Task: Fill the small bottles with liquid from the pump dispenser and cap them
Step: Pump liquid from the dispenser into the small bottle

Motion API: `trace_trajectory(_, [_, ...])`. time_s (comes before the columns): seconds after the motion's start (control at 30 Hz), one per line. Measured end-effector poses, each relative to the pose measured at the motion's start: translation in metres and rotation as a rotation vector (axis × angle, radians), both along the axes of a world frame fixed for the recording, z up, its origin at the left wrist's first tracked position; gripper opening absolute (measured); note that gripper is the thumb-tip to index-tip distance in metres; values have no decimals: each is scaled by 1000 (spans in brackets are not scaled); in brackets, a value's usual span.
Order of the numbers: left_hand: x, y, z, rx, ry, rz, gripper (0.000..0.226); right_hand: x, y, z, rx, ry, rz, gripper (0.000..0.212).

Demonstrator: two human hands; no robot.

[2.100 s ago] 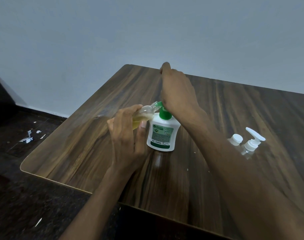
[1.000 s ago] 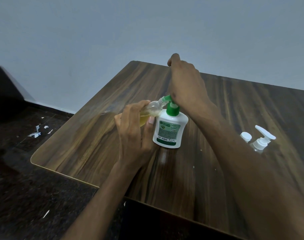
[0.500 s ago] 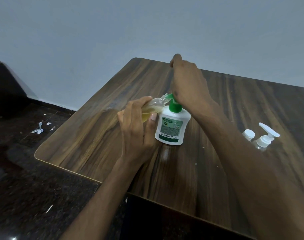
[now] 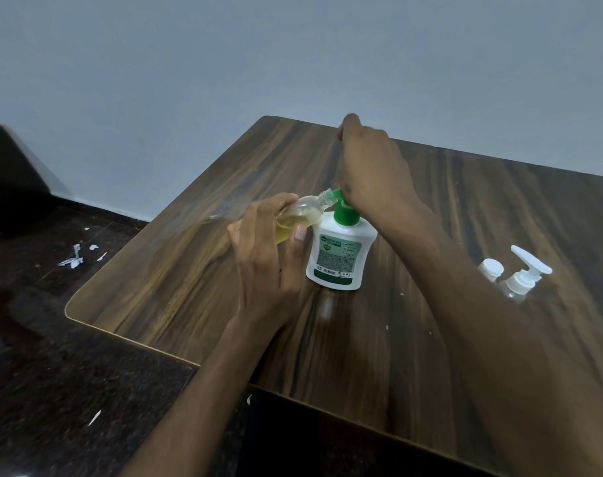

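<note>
A white pump dispenser [image 4: 339, 254] with a green pump head [image 4: 344, 211] stands near the middle of the wooden table [image 4: 176, 280]. My left hand [image 4: 269, 263] grips a small clear bottle [image 4: 301, 215] partly filled with yellow liquid. The bottle is tilted, its open neck right at the green spout. My right hand [image 4: 372, 170] lies over the pump head and presses on it with the heel of the palm. Its fingers reach away from me and hold nothing.
At the right, a small clear bottle with a white cap [image 4: 492, 270] stands beside a clear bottle with a white pump top [image 4: 523, 278]. The table's rounded front-left corner [image 4: 73, 311] is near. Paper scraps [image 4: 74, 259] lie on the dark floor at the left.
Both hands keep the same pose on the small bottle and the pump head. Only my view has shifted a little.
</note>
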State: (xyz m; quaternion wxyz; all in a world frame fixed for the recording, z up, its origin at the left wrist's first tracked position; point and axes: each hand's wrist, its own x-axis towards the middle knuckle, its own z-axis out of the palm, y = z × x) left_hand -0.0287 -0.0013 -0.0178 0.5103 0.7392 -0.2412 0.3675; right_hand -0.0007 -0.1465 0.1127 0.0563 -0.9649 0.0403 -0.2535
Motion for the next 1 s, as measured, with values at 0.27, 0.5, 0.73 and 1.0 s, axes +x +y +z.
trace_trajectory(0.27, [-1,0,1,-3,-15,-7,26,1,-1,0,-16,-7,3,48])
trace_trajectory(0.5, [0,1,0,-9,-11,-19,26,1,-1,1,-16,4,11,49])
trace_trajectory(0.73, [-1,0,1,-14,-13,-12,26,4,-2,1,-41,-7,8,50])
trace_trajectory(1.0, [0,0,1,3,-3,4,26,5,-2,0,-66,-19,12,52])
